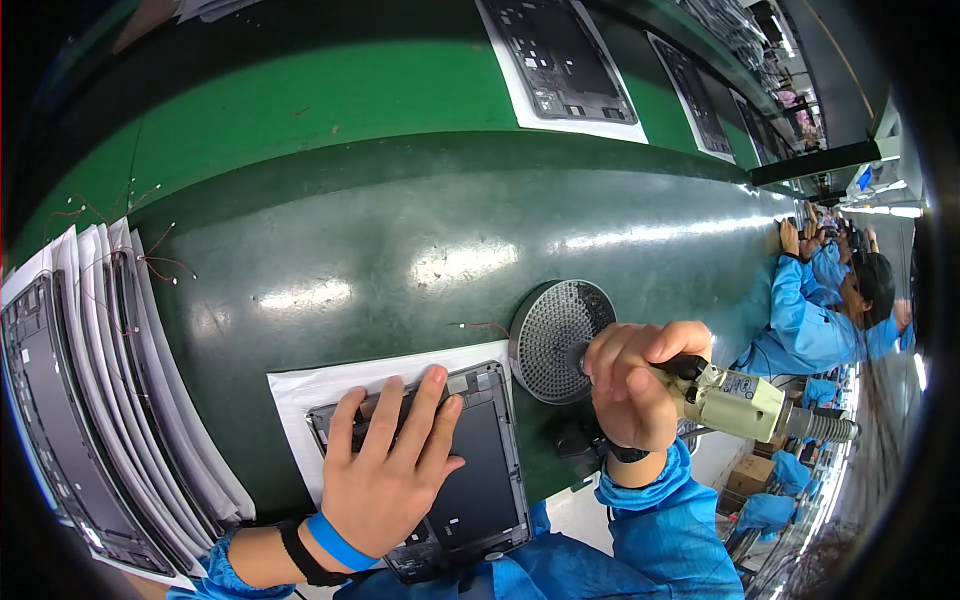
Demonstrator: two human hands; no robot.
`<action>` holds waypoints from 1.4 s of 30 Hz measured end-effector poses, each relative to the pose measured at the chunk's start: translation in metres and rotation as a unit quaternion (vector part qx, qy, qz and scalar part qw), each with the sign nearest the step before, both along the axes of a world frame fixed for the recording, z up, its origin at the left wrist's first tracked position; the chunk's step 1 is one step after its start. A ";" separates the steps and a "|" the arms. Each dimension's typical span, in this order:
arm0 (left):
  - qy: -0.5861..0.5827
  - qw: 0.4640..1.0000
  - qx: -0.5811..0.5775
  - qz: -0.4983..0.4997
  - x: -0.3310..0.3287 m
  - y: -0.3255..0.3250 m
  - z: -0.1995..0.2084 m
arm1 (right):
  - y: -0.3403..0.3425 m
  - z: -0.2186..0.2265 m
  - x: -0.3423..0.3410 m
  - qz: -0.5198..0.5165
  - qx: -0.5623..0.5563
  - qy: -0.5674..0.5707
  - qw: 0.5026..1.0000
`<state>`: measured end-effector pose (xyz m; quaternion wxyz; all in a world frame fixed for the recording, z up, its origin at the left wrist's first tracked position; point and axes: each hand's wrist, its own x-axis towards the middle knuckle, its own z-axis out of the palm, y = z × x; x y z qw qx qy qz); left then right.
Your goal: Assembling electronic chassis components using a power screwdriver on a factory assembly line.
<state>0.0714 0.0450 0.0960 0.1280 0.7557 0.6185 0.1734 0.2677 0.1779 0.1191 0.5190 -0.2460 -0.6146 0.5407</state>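
Note:
My left hand (pixel 378 475) lies with spread fingers on a black tablet housing (pixel 482 470), which rests on a white sheet (pixel 292 392) at the bench's near edge. The hand covers part of the housing's upper left. In my right hand (pixel 635 385) is a pale green electric screwdriver (pixel 738 400), its rear end and cord sleeve pointing right. The driver's tip points left, over a round grey screw dish (pixel 556 335) with a perforated face; my fingers hide part of the tip. A thin red wire with a small connector (pixel 464 325) lies left of the dish.
At the left stands a stack of tablet housings (pixel 75 420) interleaved with white sheets, with loose red wires (pixel 160 262) on it. Beyond the green bench (pixel 370 230), more housings (pixel 565 60) lie on white sheets along a raised strip. Co-workers in blue (pixel 805 300) sit at the right.

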 end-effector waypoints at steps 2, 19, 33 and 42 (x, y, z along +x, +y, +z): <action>0.005 1.000 0.003 0.000 0.001 0.000 0.001 | 0.001 0.000 0.000 -0.001 0.001 -0.001 1.000; 0.008 1.000 0.008 0.017 0.005 -0.002 0.002 | -0.027 0.018 -0.043 0.082 -0.043 0.018 0.996; 0.009 0.999 0.030 0.034 0.016 -0.003 -0.001 | -0.029 0.010 -0.042 0.079 -0.065 -0.013 0.995; 0.015 0.999 0.025 0.032 0.022 0.001 0.003 | -0.021 0.007 -0.030 0.128 -0.041 -0.036 0.990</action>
